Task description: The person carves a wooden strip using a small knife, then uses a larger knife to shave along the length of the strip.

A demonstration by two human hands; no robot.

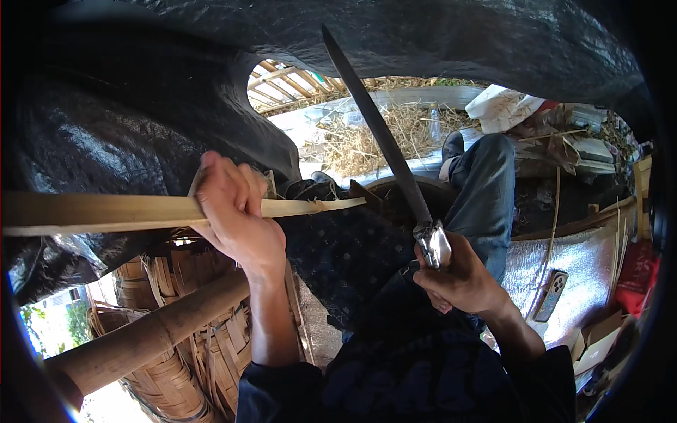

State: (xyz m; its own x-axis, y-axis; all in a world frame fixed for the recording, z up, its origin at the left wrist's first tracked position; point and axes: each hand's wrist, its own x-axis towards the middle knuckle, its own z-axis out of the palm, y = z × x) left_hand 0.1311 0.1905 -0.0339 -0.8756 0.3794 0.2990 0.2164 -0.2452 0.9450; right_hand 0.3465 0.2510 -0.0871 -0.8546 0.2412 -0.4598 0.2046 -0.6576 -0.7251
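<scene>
1. The right hand (462,278), its forearm slanting in from the lower right, grasps a long knife (383,134) with fingers wrapped round its shiny handle; the dark blade points up and away.
2. The left hand (240,211), forearm nearly upright, clenches a pale bamboo strip (106,210) lying crosswise, its tip near the blade.
3. Beyond both lies dry straw (374,141).
</scene>
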